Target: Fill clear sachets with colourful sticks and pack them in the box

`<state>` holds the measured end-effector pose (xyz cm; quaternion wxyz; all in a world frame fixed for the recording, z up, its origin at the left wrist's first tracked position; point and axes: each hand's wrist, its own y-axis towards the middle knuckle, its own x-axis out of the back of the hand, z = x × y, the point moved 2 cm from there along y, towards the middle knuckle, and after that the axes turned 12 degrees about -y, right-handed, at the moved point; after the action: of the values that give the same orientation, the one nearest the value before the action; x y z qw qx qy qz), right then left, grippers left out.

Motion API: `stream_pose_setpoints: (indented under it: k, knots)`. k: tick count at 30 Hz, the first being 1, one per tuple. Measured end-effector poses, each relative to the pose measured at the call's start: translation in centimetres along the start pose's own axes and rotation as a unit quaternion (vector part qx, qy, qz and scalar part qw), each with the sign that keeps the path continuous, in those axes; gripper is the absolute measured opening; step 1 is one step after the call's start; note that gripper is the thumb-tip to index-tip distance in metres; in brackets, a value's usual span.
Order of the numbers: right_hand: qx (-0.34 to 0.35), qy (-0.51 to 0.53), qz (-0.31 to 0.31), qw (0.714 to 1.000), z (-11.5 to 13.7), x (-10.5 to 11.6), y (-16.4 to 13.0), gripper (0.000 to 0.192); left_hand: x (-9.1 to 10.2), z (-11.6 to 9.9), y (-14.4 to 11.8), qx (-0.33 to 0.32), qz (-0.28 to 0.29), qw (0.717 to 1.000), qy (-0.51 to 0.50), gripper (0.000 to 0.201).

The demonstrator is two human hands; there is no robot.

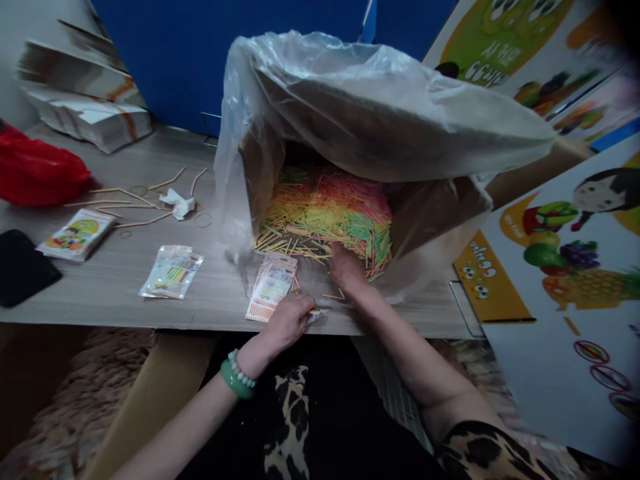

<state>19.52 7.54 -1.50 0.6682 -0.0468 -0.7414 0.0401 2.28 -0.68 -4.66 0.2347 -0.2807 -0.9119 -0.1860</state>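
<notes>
A large carton lined with a clear plastic bag (400, 127) lies on its side, its mouth facing me. Inside is a heap of thin coloured sticks (320, 207), in pink, orange, yellow and green. My right hand (346, 267) reaches in at the heap's front edge, fingers closed on thin sticks, partly hidden. Close to the table edge, my left hand (290, 317) is closed around a small clear packet (316, 315) with coloured bits showing. Beside it, partly overlapped by the hand, lies a stack of printed clear packets (273, 287).
Filled packets (173, 272) lie farther left, near a stack of printed cards (79, 235). Bent tan strips, rubber bands and a white crumpled tissue (178, 204) are scattered behind. A red bag (40, 170), a dark flat object (26, 267) and printed cartons (565, 267) flank the table (115, 307).
</notes>
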Motion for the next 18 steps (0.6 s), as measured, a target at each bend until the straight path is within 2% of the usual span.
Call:
stream_pose_setpoints:
  k: [2, 4, 7, 9, 10, 12, 14, 16, 18]
  knots:
    - [-0.028, 0.092, -0.022, 0.995, -1.1, 0.2, 0.2, 0.028, 0.1, 0.1, 0.0, -0.004, -0.004, 1.0, -0.013, 0.023]
    - [-0.026, 0.229, -0.073, 0.97, -1.8, 0.3, 0.2, 0.022, 0.1, 0.1, 0.0, -0.005, -0.008, 1.0, -0.023, 0.024]
    - [0.012, 0.45, -0.134, 0.883, -1.8, 0.0, -0.2, 0.02, 0.1, 0.0, 0.0, 0.004, -0.01, 0.999, -0.045, 0.023]
    - [0.038, 0.543, -0.128, 0.829, -1.2, -0.6, -0.5, 0.026, 0.2, -0.1, -0.1, 0.018, -0.012, 0.997, -0.069, 0.021]
    - [0.045, 0.568, -0.123, 0.813, -0.8, -1.0, -0.7, 0.027, 0.5, -0.2, -0.2, 0.026, -0.015, 0.996, -0.086, 0.02]
    - [0.046, 0.578, -0.13, 0.804, -0.3, -1.6, -1.2, 0.027, 1.3, -0.6, -0.3, 0.039, -0.04, 0.991, -0.123, 0.018]
    - [0.041, 0.557, -0.152, 0.816, 0.1, -2.1, -1.7, 0.029, 2.7, -1.3, 0.0, 0.041, -0.083, 0.985, -0.142, 0.017]
    - [0.042, 0.541, -0.157, 0.825, 0.5, -2.7, -2.2, 0.028, 4.2, -2.3, 0.9, 0.025, -0.129, 0.983, -0.131, 0.014]
    - [0.06, 0.535, -0.144, 0.83, 1.2, -3.4, -2.6, 0.024, 5.0, -3.2, 2.4, -0.002, -0.152, 0.983, -0.106, 0.012]
